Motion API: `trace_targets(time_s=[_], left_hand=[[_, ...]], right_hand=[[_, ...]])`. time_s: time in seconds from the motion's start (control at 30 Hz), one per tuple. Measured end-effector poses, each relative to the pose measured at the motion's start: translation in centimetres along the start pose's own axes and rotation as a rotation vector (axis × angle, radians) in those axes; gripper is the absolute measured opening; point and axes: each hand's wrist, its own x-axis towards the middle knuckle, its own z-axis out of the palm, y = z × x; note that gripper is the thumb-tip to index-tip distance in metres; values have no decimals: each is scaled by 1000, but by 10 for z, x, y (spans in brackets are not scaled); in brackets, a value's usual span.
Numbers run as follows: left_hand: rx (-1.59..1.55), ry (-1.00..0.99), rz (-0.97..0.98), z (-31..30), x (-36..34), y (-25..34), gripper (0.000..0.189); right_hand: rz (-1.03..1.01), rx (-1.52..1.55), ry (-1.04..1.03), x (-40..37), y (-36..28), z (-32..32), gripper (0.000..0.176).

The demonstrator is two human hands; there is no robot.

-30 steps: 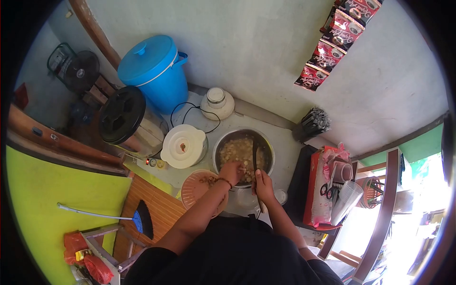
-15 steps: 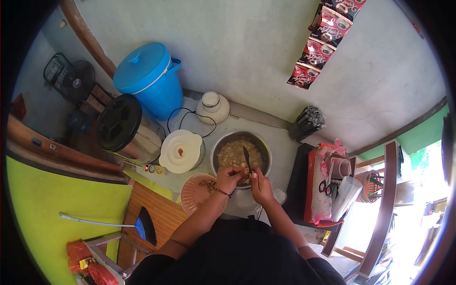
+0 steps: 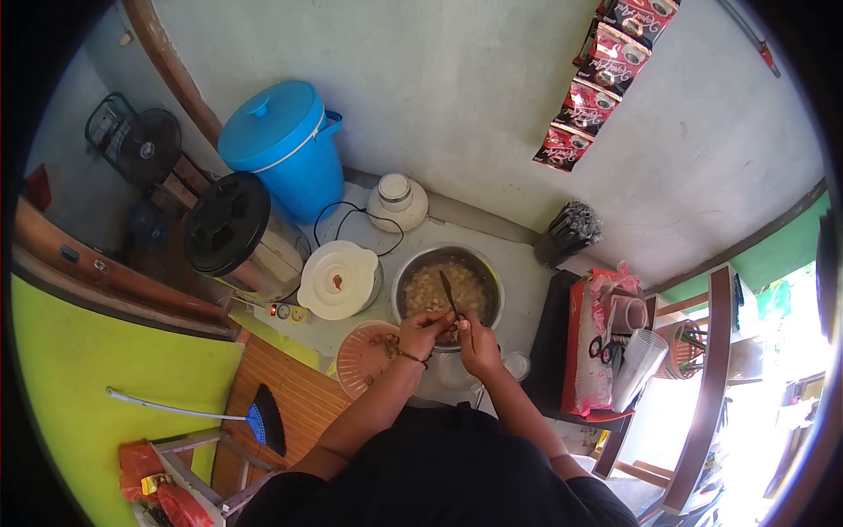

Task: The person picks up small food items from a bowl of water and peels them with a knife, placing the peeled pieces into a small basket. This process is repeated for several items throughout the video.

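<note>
My right hand (image 3: 479, 348) is closed around a dark-bladed knife (image 3: 447, 288), its blade pointing up and away over the metal bowl (image 3: 500, 314). Pale, rounded pieces (image 3: 428, 288) lie in cloudy liquid inside that bowl. Close by, my left hand (image 3: 421, 334) pinches something small against the knife; its fingers hide what it is. Both hands are over the bowl's near edge. Under my left wrist stands a pink plastic basket (image 3: 353, 358) with brownish scraps (image 3: 386, 342) in it.
A cream lidded container (image 3: 337, 281), a black-lidded container (image 3: 226, 224) and a blue drinks cooler (image 3: 290, 158) stand to the left. Behind the bowl is a white blender base (image 3: 398, 206) with its cord. A red box (image 3: 584, 378) with cups and scissors sits right.
The knife blade has tilted slightly to the left, and my hands have shifted a little. The whole view has moved slightly. Both hands keep their grip.
</note>
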Motion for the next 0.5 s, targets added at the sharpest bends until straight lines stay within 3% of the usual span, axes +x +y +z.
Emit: trace_targets(time_s=[0.23,0.33,0.5], left_hand=[[33,-12,-99,4,-6,-2,25],[-143,-62,-43,-6,0,-10,24],[-276,-119,-109,-14,5,-8,25]], right_hand=[[-57,-77,53,5,25,12,34],[103,167,1,4,29,10,38],[139,103,-97,1,15,-1,39]])
